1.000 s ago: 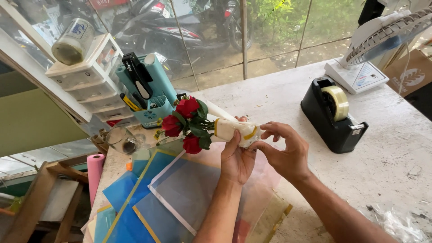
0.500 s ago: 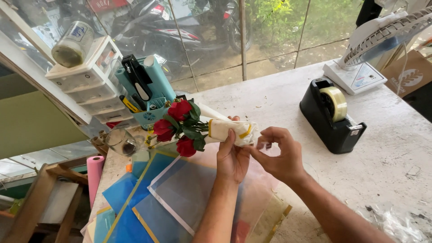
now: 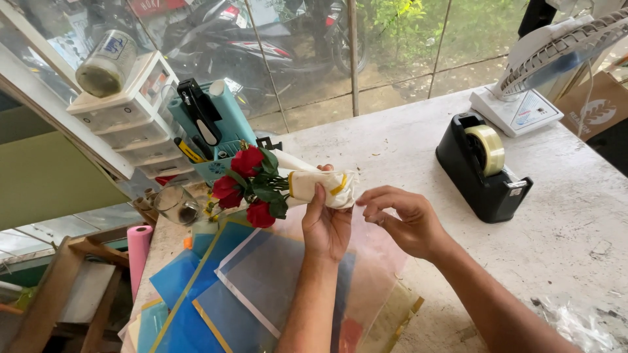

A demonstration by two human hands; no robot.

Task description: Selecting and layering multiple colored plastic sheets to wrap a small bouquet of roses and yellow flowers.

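Holding the wrapped rose bunch (image 3: 288,186), left hand (image 3: 327,222) clasps it; right hand (image 3: 405,219) hovers, fingers loose.

roses (image 3: 243,183) red, green leaves; wrap (image 3: 320,186) cream, yellow bands | dispenser (image 3: 481,176) black | sheets (image 3: 196,287) blue

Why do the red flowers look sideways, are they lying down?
Sideways, yes: the left hand holds the small bouquet above the table, blooms pointing left.

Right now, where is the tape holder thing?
In the head view, the black tape dispenser sits on the white table toward the right, beyond the right hand and just in front of the white fan base.
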